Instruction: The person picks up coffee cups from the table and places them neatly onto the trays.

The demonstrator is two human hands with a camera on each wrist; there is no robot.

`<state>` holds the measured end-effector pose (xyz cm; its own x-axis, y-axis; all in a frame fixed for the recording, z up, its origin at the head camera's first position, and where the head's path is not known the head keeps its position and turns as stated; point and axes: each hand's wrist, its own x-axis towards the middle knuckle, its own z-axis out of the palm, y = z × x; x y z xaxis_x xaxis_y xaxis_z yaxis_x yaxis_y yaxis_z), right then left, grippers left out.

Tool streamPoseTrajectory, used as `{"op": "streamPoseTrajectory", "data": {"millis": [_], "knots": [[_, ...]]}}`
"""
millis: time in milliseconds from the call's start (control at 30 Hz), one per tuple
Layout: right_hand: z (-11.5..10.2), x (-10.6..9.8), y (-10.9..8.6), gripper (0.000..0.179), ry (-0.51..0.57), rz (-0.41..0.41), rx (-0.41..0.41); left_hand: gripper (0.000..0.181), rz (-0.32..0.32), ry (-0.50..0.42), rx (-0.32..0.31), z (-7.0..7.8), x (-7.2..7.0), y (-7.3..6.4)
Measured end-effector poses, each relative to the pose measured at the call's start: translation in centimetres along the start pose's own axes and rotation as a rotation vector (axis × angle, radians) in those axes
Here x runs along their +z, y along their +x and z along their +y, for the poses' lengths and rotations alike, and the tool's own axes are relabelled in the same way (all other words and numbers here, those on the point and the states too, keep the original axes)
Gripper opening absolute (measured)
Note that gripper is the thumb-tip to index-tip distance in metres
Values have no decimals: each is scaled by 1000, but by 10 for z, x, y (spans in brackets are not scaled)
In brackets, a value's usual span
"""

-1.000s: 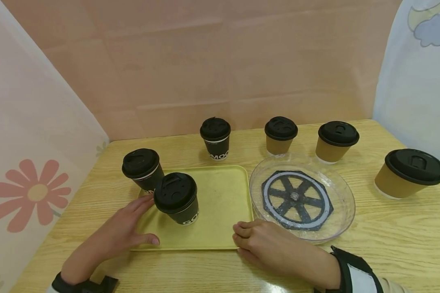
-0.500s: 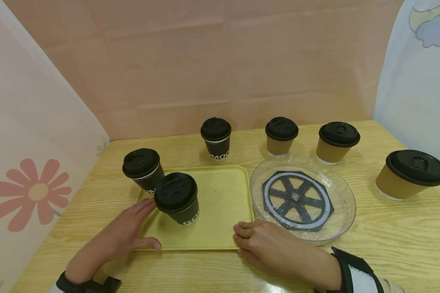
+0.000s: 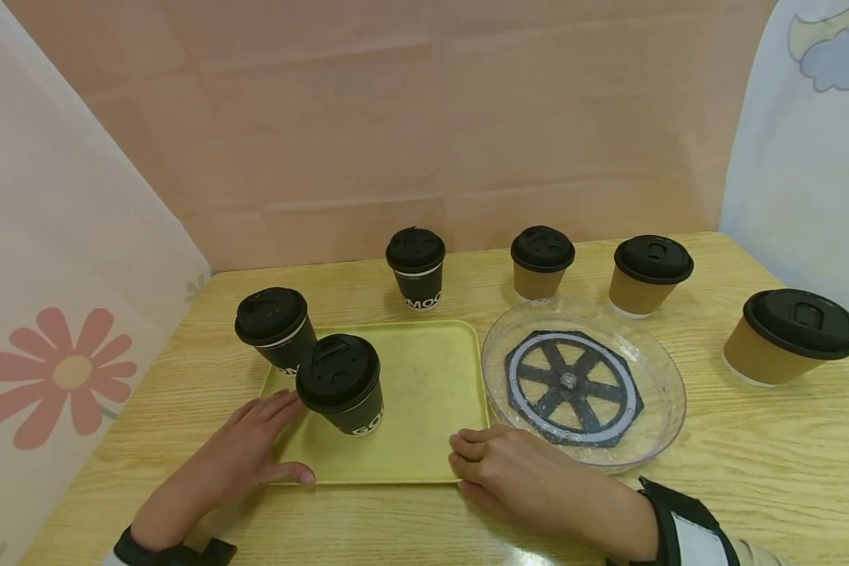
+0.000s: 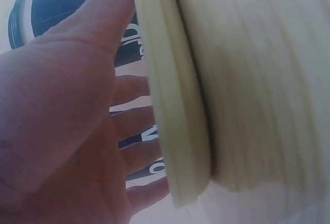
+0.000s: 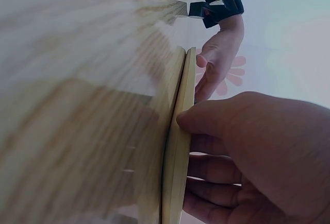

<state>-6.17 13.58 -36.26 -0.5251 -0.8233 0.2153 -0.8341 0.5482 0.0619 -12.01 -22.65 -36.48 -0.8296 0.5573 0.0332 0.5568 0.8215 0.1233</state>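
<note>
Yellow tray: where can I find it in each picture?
Head: the tray lies below the middle, slightly left.
Left wrist: its edge slants down from the top, through the middle.
Right wrist: its edge runs up the middle from the bottom.
Shared landmark: the left hand, in all three pictures.

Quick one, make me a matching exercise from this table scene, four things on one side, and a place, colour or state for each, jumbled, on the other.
1. Yellow tray
2. Clear round dish
3. Right hand
4. Cup farthest right

A. Brown, with a black lid
B. At the tray's near right corner
C. Between the left hand and its partner
D. Transparent, a dark wheel shape visible in its middle

Pairs: 1-C, 2-D, 3-B, 4-A
</note>
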Motion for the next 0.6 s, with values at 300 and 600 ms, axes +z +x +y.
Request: {"op": "streamPoseTrajectory", "data": {"millis": [300,600], "knots": [[1,2,0,25,-2,43,-10,102,-30,5,-10,1,0,0],[1,3,0,25,-9,55,-18,100,-30,-14,3,0,3,-2]]}}
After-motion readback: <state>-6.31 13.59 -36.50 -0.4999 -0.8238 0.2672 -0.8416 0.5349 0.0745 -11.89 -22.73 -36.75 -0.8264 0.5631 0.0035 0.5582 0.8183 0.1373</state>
